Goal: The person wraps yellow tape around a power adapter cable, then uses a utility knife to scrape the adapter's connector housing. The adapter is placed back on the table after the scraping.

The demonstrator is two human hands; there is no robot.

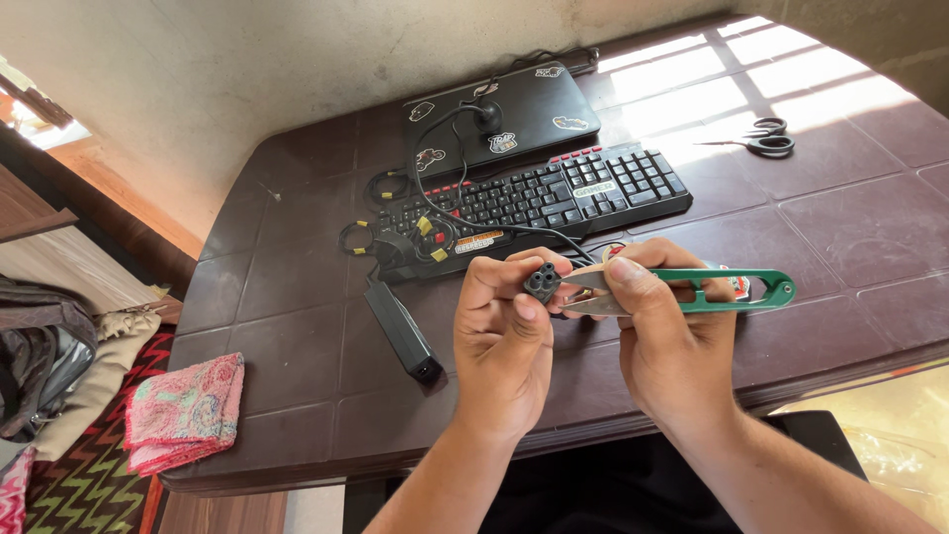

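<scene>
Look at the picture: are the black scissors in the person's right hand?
No, the scissors lie on the table; the right hand holds green snips.

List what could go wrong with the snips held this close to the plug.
1. The green-handled thread snips in the right hand point their blades at the black three-hole power plug pinched in the left hand; a slip might nick the left fingertips.
2. The blades could gouge the plug's face.
3. The plug's cord loops over the keyboard; a tug may drag it.

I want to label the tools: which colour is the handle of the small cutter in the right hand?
Green, seen clearly in the head view: the cutter handle sticks out beyond the right hand.
</scene>
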